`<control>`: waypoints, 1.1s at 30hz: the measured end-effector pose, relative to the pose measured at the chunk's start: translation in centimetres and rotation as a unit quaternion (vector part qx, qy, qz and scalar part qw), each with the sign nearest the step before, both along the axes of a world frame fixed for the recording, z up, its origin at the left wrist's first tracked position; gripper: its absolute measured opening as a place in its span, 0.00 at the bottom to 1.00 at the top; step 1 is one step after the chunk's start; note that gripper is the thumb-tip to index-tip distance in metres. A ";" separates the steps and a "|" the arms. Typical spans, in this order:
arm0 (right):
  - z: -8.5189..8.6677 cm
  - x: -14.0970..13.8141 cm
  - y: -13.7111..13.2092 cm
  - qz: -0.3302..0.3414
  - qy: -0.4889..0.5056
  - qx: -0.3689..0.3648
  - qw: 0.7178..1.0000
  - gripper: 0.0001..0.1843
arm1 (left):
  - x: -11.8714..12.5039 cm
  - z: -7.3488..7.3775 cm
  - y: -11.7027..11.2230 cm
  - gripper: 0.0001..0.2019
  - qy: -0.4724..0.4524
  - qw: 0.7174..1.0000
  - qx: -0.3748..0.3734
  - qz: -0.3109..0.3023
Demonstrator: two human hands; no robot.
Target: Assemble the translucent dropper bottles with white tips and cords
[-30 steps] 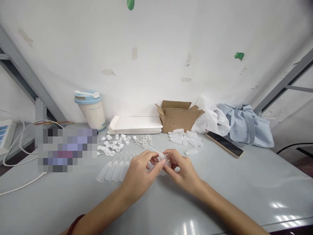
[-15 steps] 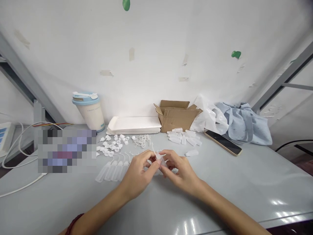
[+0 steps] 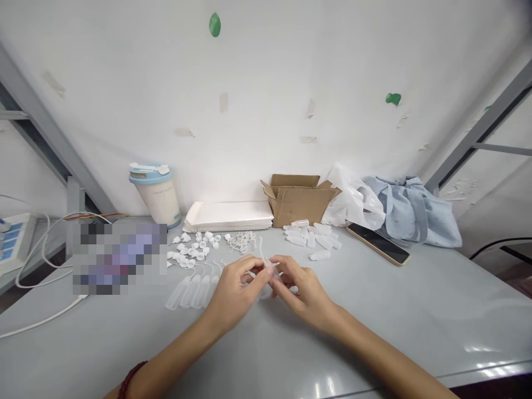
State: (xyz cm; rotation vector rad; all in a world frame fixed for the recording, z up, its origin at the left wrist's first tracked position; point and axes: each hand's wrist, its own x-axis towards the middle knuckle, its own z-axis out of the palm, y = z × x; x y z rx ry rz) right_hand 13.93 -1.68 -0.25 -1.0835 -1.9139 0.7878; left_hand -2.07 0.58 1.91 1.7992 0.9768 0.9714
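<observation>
Both my hands meet over the middle of the grey table (image 3: 374, 310). My left hand (image 3: 235, 291) and my right hand (image 3: 299, 288) pinch one small clear plastic bottle (image 3: 272, 271) between their fingertips, and a thin white tethered piece sticks up from it. Just left of my left hand lies a row of several finished clear bottles (image 3: 193, 291). Behind it are small white caps (image 3: 193, 246) and a heap of white tether strips (image 3: 243, 239). More clear bottles (image 3: 311, 235) lie behind my right hand.
At the back stand a blue-lidded cup (image 3: 155, 191), a stack of white bags (image 3: 230, 216), an open cardboard box (image 3: 299, 199), a white plastic bag (image 3: 353, 202) and a blue cloth bag (image 3: 415, 210). A phone (image 3: 378, 243) lies at right; white cables (image 3: 41, 277) at left.
My hands stayed together on the small bottle, shifting only slightly. The white tethered piece now stands up above my fingertips. The camera tilted a little.
</observation>
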 end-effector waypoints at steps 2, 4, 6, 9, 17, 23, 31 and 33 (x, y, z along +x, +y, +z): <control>0.1 -0.2 0.0 0.007 0.043 -0.033 0.998 0.14 | 0.0 0.3 -0.1 0.12 0.015 1.000 0.007 -0.004; 0.4 -0.3 0.1 0.024 0.119 -0.089 0.989 0.15 | -0.1 0.5 -0.2 0.12 0.046 0.998 0.042 0.005; 0.6 -0.3 0.3 0.043 0.202 -0.155 0.966 0.15 | -0.5 0.6 -0.5 0.10 0.091 0.986 0.131 0.048; 1.0 -0.3 0.4 0.065 0.284 -0.230 0.928 0.15 | -1.3 0.4 -1.0 0.16 0.148 0.936 0.308 0.077; 1.0 -0.8 -0.5 0.176 0.306 -0.310 0.883 0.13 | -2.8 -1.1 -2.9 0.20 0.206 0.894 0.397 -0.016; 0.7 -1.0 -1.1 0.261 0.203 -0.359 0.873 0.18 | -5.3 -2.1 -5.0 0.21 0.194 0.903 0.383 -0.029; 1.8 0.7 -0.1 0.180 0.102 -0.325 0.923 0.14 | -12.8 -1.7 -7.5 0.17 0.290 0.923 0.250 -0.033; 2.1 1.6 0.6 0.131 0.095 -0.298 0.941 0.15 | -14.2 -1.9 -7.3 0.17 0.313 0.923 0.221 -0.023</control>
